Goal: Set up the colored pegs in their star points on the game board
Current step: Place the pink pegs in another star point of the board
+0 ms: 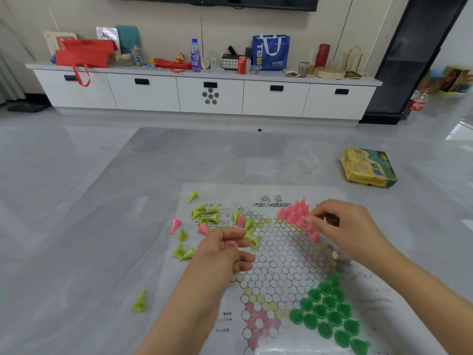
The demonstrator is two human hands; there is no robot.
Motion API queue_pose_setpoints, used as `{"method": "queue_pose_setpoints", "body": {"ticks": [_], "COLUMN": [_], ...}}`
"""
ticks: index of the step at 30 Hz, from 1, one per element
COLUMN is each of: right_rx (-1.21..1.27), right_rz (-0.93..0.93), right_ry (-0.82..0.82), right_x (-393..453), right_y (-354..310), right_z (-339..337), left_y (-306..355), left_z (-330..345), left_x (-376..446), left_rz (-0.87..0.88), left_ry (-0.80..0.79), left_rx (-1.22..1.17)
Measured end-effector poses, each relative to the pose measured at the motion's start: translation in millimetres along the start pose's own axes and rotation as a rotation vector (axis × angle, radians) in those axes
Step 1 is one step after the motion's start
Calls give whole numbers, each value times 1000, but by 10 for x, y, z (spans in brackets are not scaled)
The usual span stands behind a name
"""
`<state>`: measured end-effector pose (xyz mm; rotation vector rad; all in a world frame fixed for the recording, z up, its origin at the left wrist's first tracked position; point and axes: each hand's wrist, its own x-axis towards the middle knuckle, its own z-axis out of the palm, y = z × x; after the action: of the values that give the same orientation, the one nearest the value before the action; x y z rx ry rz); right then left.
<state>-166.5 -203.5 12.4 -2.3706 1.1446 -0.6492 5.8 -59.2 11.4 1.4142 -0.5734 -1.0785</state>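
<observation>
Pegs lie everywhere around my game board, a paper sheet of circles spread on the grey floor. My left hand hovers over the board's left side, fingers pinched together on a pink peg. My right hand reaches to the pink cluster standing in the far star point; its fingertips are drawn together at the cluster's edge, but I cannot tell whether they grip a peg. Dark green pegs fill the near right point. Yellow-green pegs lie scattered off the board's left edge, a few pink ones among them. A game box sits well apart, beyond the board.
</observation>
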Motion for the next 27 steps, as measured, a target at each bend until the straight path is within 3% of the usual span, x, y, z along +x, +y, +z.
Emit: {"method": "queue_pose_setpoints", "body": {"ticks": [3, 7, 13, 17, 21, 23, 24, 27], "right_rx": [-90, -184, -272, -2, 275, 315, 266, -189], "right_rz": [-153, -191, -213, -274, -424, -410, -385, -347], "right_ry": [-167, -55, -105, -58, -275, -273, -225, -179], "right_x": [156, 386, 486, 399, 271, 317, 367, 480], "right_y": [-307, -570, -644, -916, -1366, -1421, -1396, -1236], "right_z": [253, 673, 919, 750, 769, 812, 836, 974], "left_y": [16, 46, 87, 81, 114, 105, 95, 73], "left_z": [-42, -142, -308, -435, -490, -518, -533, -593], "left_x": [-12, 18, 57, 57, 33, 27, 25, 46], "left_rz": [29, 54, 26, -34, -93, -130, -154, -181], "left_ry": [14, 106, 198, 223, 156, 153, 165, 226], "left_rx": [-44, -133, -406, -588, -783, -804, -788, -704]}}
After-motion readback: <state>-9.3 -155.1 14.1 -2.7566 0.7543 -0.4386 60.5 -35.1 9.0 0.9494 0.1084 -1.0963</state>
